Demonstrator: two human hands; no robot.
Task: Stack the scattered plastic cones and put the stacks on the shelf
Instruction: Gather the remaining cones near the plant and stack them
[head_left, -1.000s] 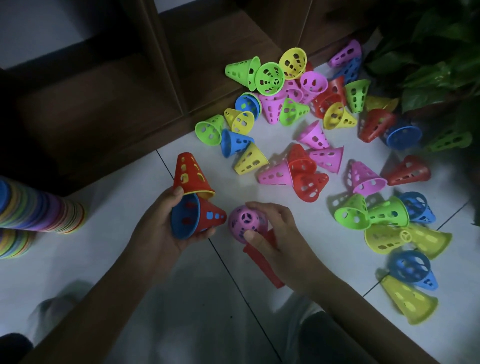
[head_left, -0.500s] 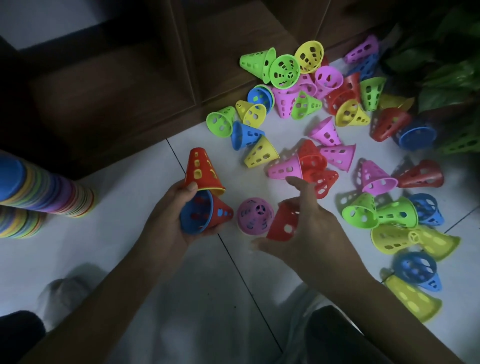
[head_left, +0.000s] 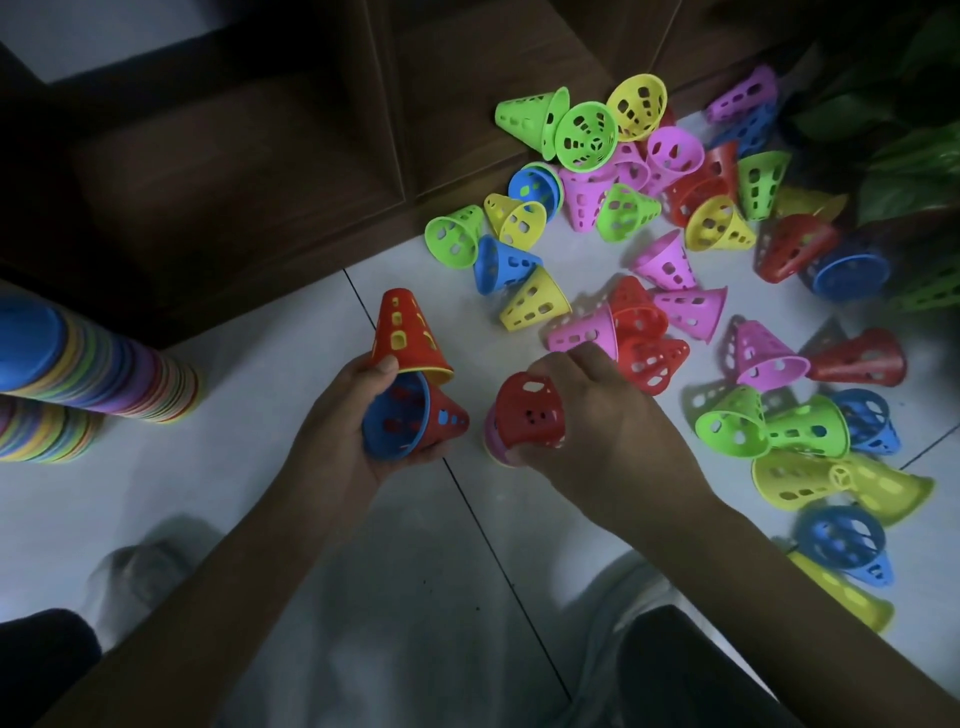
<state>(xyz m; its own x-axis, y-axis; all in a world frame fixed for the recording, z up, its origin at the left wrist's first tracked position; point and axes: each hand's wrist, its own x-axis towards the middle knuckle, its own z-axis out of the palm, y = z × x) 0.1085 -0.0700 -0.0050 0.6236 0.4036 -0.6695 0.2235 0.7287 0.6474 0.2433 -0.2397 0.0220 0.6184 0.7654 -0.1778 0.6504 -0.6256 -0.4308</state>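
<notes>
Many perforated plastic cones in red, pink, yellow, green and blue lie scattered on the white tile floor, mostly at the right. My left hand (head_left: 343, 415) holds a blue cone nested in a red one (head_left: 410, 421), lying sideways; its thumb touches an upright red cone (head_left: 405, 332) that sits over a yellow one. My right hand (head_left: 597, 431) grips a red cone (head_left: 530, 410) that sits over a pink cone (head_left: 496, 441) on the floor. A dark wooden shelf (head_left: 234, 171) stands at the back.
A tall stack of coloured flat discs (head_left: 78, 364) stands at the left edge. A leafy plant (head_left: 909, 156) fills the right back corner. My legs and shoes are at the bottom of the view.
My right hand picked up a red cone from the floor and brought it left onto the pink cone. My left hand kept its cones in place.
</notes>
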